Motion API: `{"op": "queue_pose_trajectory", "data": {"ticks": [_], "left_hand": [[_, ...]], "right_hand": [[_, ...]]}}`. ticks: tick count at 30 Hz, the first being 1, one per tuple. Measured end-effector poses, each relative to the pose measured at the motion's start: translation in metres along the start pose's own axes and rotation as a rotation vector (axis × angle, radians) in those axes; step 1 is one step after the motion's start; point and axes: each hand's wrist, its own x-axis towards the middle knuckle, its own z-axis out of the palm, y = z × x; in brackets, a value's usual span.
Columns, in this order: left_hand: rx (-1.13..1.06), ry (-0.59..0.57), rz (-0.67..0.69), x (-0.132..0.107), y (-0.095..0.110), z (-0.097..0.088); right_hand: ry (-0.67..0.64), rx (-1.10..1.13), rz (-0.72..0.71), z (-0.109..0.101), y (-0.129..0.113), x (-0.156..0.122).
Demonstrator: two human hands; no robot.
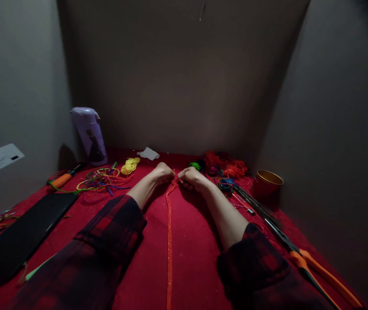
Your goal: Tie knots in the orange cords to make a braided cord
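Both arms reach forward over a red cloth (197, 241). My left hand (164, 173) and my right hand (191, 177) are close together, fingers pinched on an orange-red yarn cord (169, 232). A small loop or knot of the yarn shows between the fingertips. From there the long strands run straight back toward me between my forearms. To the right of my right hand lie a small green yarn ball (195, 165) and a bundle of red-orange yarn (235, 168). Yellow yarn (130, 165) sits left of my left hand. The exact fingertip grip is too small to make out.
On the left are a lilac bottle (90, 135), tangled coloured threads (101, 178), an orange-handled tool (61, 180) and a black flat case (29, 234). On the right stand a gold-rimmed bowl (269, 177) and large orange-handled scissors (300, 258). Grey walls surround the cloth.
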Motion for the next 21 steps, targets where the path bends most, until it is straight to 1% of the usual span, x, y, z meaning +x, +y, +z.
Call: {"op": "queue_pose_trajectory", "data": {"ticks": [4,6,9,11,14,19,21], "left_hand": [[-0.022,0.061,-0.008,-0.001,0.001,0.003],[-0.029,0.071,-0.015,-0.001,0.001,0.004],[-0.042,0.065,-0.035,0.001,0.0,0.004],[-0.067,0.044,-0.046,0.003,-0.002,0.003],[-0.121,-0.004,-0.059,0.007,-0.003,0.002],[-0.221,-0.088,-0.063,0.012,-0.004,-0.003],[-0.259,-0.117,-0.056,0.014,-0.005,-0.005]], "right_hand": [[0.077,-0.037,-0.029,-0.003,-0.001,0.001],[0.057,-0.056,-0.044,-0.003,-0.003,0.0],[-0.031,-0.078,-0.068,-0.002,-0.004,-0.004],[-0.084,-0.09,-0.081,-0.001,-0.005,-0.007],[-0.126,-0.109,-0.091,0.0,-0.006,-0.01],[-0.151,-0.115,-0.084,-0.001,-0.005,-0.012],[-0.135,-0.093,-0.071,-0.003,-0.004,-0.01]]}}
